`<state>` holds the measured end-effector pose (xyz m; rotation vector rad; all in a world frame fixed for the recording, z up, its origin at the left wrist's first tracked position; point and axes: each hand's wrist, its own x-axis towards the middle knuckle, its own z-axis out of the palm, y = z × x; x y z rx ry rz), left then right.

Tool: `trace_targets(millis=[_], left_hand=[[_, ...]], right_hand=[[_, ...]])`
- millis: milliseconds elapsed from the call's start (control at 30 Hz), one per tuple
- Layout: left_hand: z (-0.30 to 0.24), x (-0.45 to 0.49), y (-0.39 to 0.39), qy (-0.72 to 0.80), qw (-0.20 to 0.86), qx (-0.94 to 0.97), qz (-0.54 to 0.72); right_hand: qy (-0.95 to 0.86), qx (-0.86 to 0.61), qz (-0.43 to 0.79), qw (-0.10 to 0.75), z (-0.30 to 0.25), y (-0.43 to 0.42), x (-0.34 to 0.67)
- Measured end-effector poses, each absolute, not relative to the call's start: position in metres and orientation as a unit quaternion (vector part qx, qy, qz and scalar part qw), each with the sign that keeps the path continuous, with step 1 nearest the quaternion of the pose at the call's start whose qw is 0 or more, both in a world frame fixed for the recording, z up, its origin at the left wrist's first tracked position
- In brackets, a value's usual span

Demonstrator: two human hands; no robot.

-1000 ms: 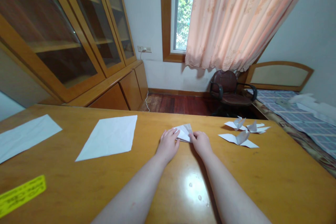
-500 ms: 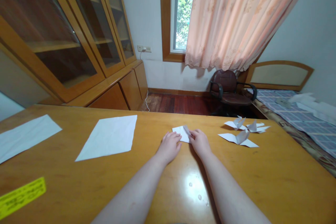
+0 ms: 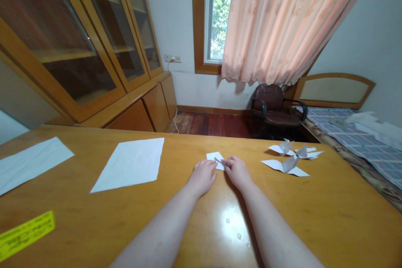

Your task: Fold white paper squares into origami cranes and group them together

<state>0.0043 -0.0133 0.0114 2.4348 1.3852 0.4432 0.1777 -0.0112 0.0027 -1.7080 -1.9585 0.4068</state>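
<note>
A small folded piece of white paper (image 3: 215, 155) lies on the wooden table in front of me, with a narrow flap turned up across it. My left hand (image 3: 202, 177) holds its near left side, fingers together and fingertips on the paper by the flap's end. My right hand (image 3: 238, 172) pinches the flap from the right between thumb and fingers. Parts of the paper are hidden under the fingers. To the right stand several folded paper cranes (image 3: 289, 164), apart from my hands.
A flat white sheet (image 3: 132, 165) lies left of my hands, and another white sheet (image 3: 34, 165) farther left. A yellow label (image 3: 27, 234) is at the near left of the table (image 3: 125, 222). Beyond the table's far edge are a chair (image 3: 273, 104), a cabinet (image 3: 125, 92) and a bed (image 3: 339, 121).
My right hand has moved slightly left, bringing the raised flap of the paper over toward the left. The left fingertips have drawn in a little, nearer the flap.
</note>
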Motion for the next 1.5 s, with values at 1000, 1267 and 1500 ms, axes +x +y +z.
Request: trace_targets(millis=[1000,1267,1500], left_hand=[[0.0102,0.0029,-0.015,0.471,0.171,0.863,0.065],[0.0109,0.0028,-0.0178,0.464,0.174,0.865,0.081],[0.0071,0.0028,-0.0168,0.496,0.143,0.853,0.083]], right_hand=[[-0.697,-0.691,0.121,0.15,0.0051,-0.012,0.1747],[-0.689,-0.696,0.135,0.15,0.007,-0.0124,0.1753],[-0.686,-0.689,0.151,0.18,0.0063,-0.0111,0.1766]])
